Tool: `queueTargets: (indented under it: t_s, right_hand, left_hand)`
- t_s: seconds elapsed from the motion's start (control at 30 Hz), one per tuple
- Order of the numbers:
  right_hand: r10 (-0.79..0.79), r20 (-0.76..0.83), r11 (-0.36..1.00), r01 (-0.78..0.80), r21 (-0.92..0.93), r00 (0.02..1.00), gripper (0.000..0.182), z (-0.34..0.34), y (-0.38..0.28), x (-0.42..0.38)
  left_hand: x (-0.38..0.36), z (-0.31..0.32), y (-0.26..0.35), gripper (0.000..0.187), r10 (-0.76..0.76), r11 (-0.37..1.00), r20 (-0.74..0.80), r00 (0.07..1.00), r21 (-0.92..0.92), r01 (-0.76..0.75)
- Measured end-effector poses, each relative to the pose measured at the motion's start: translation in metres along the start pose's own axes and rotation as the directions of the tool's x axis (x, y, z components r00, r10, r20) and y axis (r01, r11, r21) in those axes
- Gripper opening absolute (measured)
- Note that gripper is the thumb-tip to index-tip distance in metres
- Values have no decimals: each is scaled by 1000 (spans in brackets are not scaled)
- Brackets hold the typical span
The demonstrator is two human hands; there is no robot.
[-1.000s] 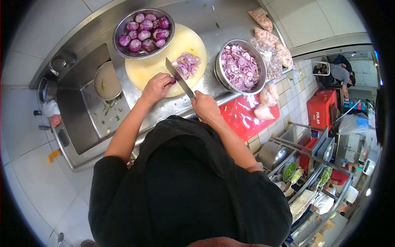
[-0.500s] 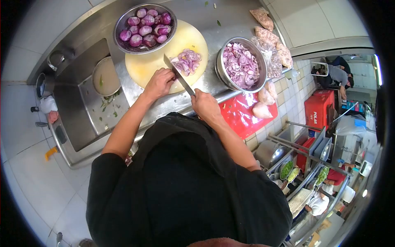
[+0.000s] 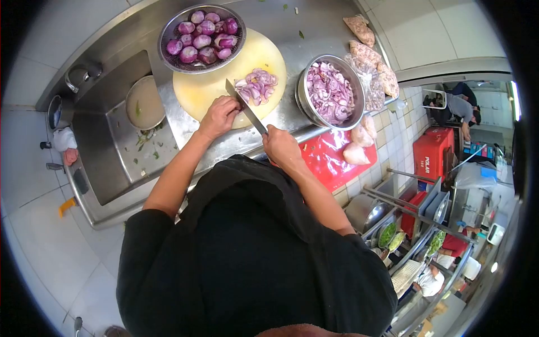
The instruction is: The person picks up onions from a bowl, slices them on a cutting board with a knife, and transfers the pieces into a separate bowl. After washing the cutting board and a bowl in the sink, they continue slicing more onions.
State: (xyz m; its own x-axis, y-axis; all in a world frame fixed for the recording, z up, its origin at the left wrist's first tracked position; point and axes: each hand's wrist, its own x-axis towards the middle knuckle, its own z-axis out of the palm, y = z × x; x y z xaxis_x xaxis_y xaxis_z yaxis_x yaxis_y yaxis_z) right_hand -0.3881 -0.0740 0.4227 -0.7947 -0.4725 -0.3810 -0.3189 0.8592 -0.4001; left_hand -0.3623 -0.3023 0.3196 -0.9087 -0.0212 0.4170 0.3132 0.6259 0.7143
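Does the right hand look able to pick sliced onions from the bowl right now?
Probably not: the bowl is close and open, but the right hand is closed around the knife.

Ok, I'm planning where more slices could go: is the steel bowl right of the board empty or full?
Not empty: sliced onions spread across the steel bowl, hiding its bottom. Exactly how full, I cannot tell.

From here I see a black short-sleeved shirt. Over it lies what may be a black apron.
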Motion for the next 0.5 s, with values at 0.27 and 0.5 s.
queueTargets:
  t_s: [0.27, 0.5]
  right_hand:
    - [-14, 14, 1000, 14, -19, 1000, 21, -9, 0, -5]
    - [-39, 31, 999, 39, -2, 999, 22, -9, -2, -2]
  left_hand:
    - [0, 1, 1, 13, -18, 1000, -45, 999, -19, 17]
    - [-7, 4, 2, 11, -95, 994, -45, 994, -55, 92]
